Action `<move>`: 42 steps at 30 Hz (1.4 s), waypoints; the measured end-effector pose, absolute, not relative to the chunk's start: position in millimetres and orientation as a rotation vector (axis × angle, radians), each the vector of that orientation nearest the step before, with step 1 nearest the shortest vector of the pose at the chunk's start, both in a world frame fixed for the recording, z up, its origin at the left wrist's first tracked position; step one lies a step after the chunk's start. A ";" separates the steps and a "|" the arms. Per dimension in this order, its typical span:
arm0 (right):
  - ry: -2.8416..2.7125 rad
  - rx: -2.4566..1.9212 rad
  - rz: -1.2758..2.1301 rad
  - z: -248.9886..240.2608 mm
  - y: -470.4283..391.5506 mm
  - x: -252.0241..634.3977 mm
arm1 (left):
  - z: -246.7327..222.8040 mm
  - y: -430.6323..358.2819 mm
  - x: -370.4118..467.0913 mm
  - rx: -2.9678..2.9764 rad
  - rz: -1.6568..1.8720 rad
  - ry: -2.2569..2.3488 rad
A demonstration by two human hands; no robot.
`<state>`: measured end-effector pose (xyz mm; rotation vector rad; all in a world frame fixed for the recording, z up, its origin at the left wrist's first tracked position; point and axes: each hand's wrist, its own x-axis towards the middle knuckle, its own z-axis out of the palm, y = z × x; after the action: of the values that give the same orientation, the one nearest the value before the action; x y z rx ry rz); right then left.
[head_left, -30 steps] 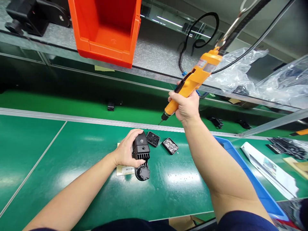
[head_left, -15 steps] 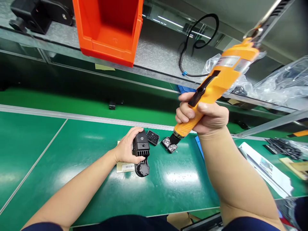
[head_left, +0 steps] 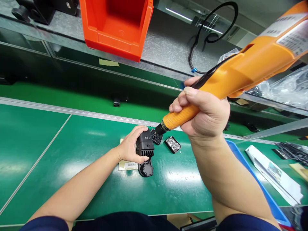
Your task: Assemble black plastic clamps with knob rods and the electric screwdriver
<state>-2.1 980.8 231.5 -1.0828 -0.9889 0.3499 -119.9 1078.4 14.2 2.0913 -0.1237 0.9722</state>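
Observation:
My left hand is wrapped round a black plastic housing with ribs and a star-shaped knob at its near end, holding it on the green bench top. In my right hand is an orange electric screwdriver, tilted down to the left. Its black nose is close to the top of the housing, in front of a small box of black screws. Whether the bit touches anything is too small to tell. Just right of that box stands a second small box with silvery metal parts.
An orange-red bin sits on the shelf above, with a looped black cable to its right. A blue tray, white papers and black strips lie at the right. A labelled paper is under my left hand.
My right hand has swung the screwdriver left, its nose moving from the box of silvery parts towards the housing. My left hand keeps its hold; the view has shifted slightly.

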 end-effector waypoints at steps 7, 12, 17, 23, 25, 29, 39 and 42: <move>-1.075 -1.157 0.323 222.8 985.3 0.6 | 13.1 1076.7 -118.2 2.043 1.009 -0.139; -1.099 -1.175 0.334 220.9 986.2 2.6 | 14.0 1076.0 -119.2 2.039 0.981 -0.124; -1.075 -1.143 0.364 219.2 988.3 1.9 | 14.2 1076.2 -118.9 2.049 0.991 -0.123; -1.074 -1.149 0.388 217.9 990.4 -3.1 | 15.9 1076.3 -119.2 2.033 0.983 -0.128; -1.075 -1.122 0.401 219.0 991.6 -6.7 | 16.4 1076.2 -119.4 2.031 0.983 -0.129; -1.087 -1.107 0.432 221.7 994.5 -13.7 | 16.5 1075.8 -119.3 2.031 0.990 -0.127; -1.137 -1.135 0.488 222.4 996.5 -17.6 | 15.5 1075.7 -116.3 2.001 1.032 -0.150; -1.139 -1.143 0.524 224.0 996.9 -19.9 | 15.8 1075.7 -116.9 2.007 1.034 -0.149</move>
<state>-19.9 996.9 224.0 -1.1434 -1.1393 0.5243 -116.9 1075.7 15.8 2.0068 -0.1491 1.0344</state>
